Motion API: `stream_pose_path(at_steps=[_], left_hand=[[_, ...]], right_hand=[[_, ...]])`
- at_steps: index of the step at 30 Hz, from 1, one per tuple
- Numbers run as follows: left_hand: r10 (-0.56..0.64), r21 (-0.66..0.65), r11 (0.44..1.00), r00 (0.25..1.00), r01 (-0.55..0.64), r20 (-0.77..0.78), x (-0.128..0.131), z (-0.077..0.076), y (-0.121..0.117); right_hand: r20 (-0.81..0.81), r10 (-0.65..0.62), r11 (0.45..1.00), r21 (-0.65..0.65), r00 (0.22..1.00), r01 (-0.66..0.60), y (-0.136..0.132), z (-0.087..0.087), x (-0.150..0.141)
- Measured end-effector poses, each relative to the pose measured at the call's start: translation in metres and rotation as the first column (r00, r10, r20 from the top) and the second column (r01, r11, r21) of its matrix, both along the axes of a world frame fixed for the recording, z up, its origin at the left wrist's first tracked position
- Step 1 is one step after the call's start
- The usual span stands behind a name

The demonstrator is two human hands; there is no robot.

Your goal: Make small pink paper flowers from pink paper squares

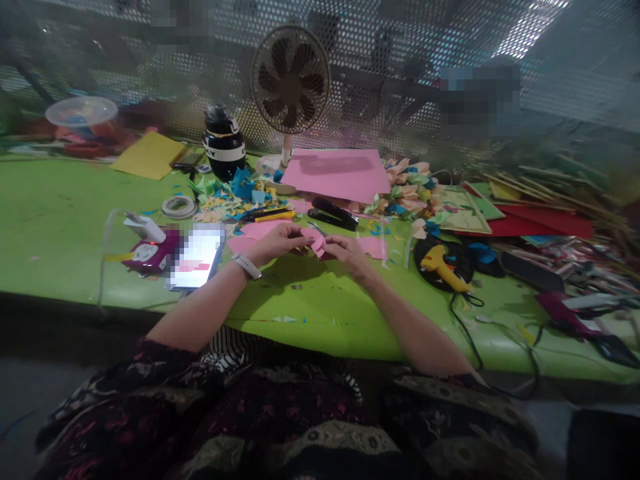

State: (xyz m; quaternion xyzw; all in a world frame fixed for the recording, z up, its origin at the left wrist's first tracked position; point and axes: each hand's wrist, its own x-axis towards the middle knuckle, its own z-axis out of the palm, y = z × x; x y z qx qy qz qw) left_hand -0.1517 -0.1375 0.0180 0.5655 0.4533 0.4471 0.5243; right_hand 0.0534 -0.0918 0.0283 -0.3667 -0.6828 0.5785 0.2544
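Between both hands, above the green table, is a small piece of pink paper that looks folded or curled. My left hand, with a white band on the wrist, pinches its left side. From the right, the fingers of my right hand grip its other edge. Pink paper sheets lie under and beside my left hand. Just beyond the hands lie a black stapler and a yellow cutter knife. A pointed metal tip shows behind the paper; its body is hidden.
Left of my forearm are a lit phone, a purple power strip and a tape roll. A fan and black bottle stand behind. To the right lies a yellow glue gun with its cord.
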Motion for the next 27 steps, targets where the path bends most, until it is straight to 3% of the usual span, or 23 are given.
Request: stream_pose_path(at_steps=[27], left_hand=[[0.005, 0.0, 1.0, 1.0, -0.005, 0.003, -0.0009, -0.0022, 0.0022]], right_hand=[[-0.068, 0.019, 1.0, -0.006, 0.998, -0.019, 0.0042, -0.0061, 0.0009]])
